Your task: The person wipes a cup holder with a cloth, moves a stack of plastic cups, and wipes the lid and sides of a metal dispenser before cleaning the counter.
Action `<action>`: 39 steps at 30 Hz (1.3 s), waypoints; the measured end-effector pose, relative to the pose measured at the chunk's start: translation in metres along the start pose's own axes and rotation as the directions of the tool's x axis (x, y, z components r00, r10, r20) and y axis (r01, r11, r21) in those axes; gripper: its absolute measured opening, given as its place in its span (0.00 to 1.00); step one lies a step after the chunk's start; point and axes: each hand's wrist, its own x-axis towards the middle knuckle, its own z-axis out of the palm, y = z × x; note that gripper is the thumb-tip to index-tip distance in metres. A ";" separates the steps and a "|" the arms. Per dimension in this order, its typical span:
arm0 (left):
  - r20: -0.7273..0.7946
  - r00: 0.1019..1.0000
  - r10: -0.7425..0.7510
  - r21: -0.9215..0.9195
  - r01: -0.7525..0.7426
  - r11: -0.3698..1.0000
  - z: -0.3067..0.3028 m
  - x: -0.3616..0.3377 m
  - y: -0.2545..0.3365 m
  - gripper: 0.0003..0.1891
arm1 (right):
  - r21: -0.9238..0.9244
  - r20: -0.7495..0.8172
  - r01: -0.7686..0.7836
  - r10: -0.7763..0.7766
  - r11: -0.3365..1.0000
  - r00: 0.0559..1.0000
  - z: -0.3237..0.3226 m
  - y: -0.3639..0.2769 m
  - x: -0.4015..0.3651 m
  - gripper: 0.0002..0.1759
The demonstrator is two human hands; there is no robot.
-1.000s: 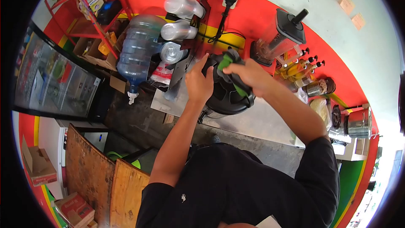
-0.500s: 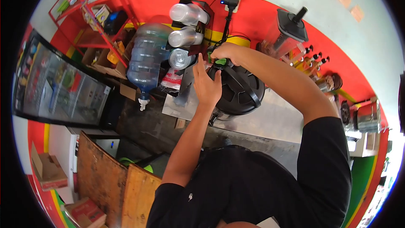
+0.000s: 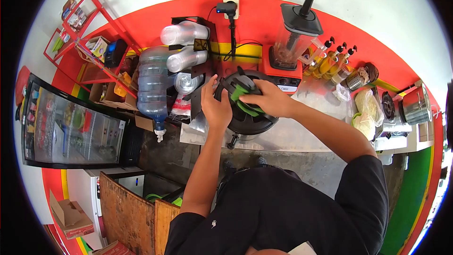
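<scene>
A round black lidded container [image 3: 255,125] with a small tap at its front stands on the metal counter. My right hand [image 3: 269,99] is closed on a green cloth [image 3: 243,95] over the top of the lid. At the lid's left side rests my left hand [image 3: 217,108], its fingers spread and pointing up, with nothing visible in it. Part of the lid is hidden under the cloth and my right hand.
Left of the container are stacked plastic cups [image 3: 185,33] and a large water bottle [image 3: 153,85]. A red blender [image 3: 284,75], pump bottles [image 3: 330,63] and plastic bags [image 3: 368,108] stand along the counter [image 3: 306,134] to the right. A glass-door fridge [image 3: 71,123] is far left.
My right hand has come from behind the lid's far edge onto its top, with the green cloth now in plain view. The camera view has shifted, showing more of the right side.
</scene>
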 end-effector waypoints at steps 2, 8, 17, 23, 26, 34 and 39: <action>0.014 1.000 -0.005 -0.004 0.005 1.000 0.001 0.000 -0.004 0.24 | -0.091 -0.072 0.047 -0.054 0.995 0.996 -0.010 0.004 -0.023 0.26; 0.052 0.998 -0.021 0.003 0.021 1.000 0.001 0.000 -0.005 0.20 | -0.665 -0.251 0.274 -0.553 0.695 0.795 -0.032 0.036 -0.048 0.40; 0.070 0.998 -0.009 0.062 0.004 0.998 -0.001 0.001 0.001 0.22 | -0.696 0.146 0.469 -0.532 0.545 0.834 -0.023 0.071 0.038 0.33; 0.046 0.998 -0.033 0.099 0.029 0.995 0.001 0.000 0.005 0.23 | -0.609 0.033 0.309 -0.365 0.730 0.930 -0.017 0.052 0.110 0.35; 0.040 0.998 -0.058 0.121 0.053 0.991 0.000 0.000 0.017 0.22 | -0.582 0.059 0.211 -0.218 0.786 0.974 -0.017 0.034 0.147 0.36; 0.003 1.000 -0.023 0.125 0.023 0.992 0.003 -0.003 -0.001 0.23 | -0.245 0.237 0.612 -0.565 0.752 0.790 -0.008 0.061 0.203 0.09; -0.018 0.997 -0.070 0.082 0.071 0.994 0.005 -0.006 -0.003 0.21 | -0.252 0.271 0.642 -0.584 0.724 0.765 -0.029 0.070 0.178 0.15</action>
